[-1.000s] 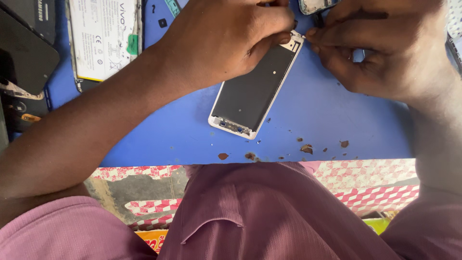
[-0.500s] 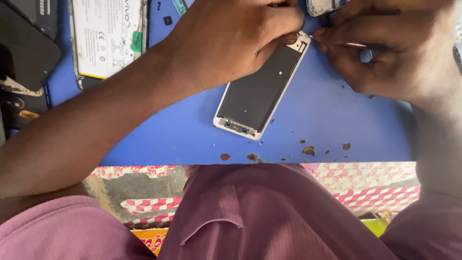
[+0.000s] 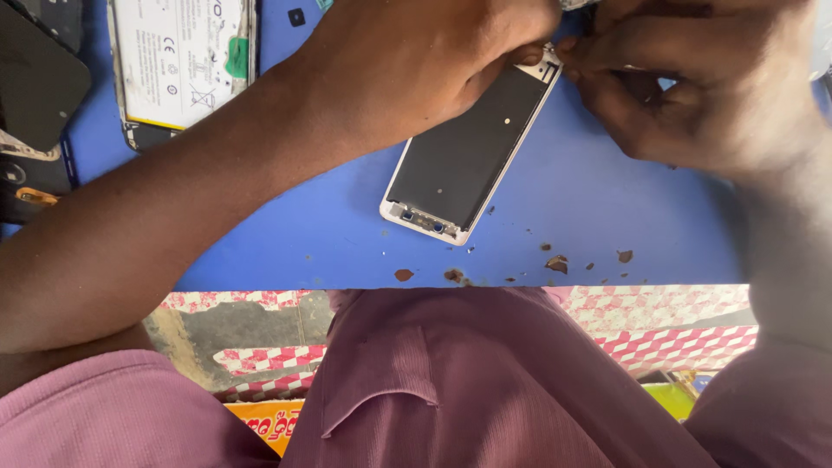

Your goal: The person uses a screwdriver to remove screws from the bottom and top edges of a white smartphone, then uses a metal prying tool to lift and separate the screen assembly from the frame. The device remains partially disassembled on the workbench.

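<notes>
Evidently light, stiff and fragile, the phone frame (image 3: 468, 156) lies tilted near the table's (image 3: 607, 217) front edge, best held by its rims, left hand (image 3: 416, 61) clamped on its top, right hand (image 3: 685, 87) fingers pinched together there.

the person wears a dusty mauve-pink shirt (image 3: 485, 381) of soft, plain cloth, with a folded collar or placket flap stitched down the chest and gentle creases running across the front. the short sleeves (image 3: 104, 416) of the same cloth end above the elbows, leaving both forearms bare. the left hand (image 3: 416, 61) and right hand (image 3: 693, 87) are bare too, with no rings, watch, gloves or bands on the parts in view.
</notes>
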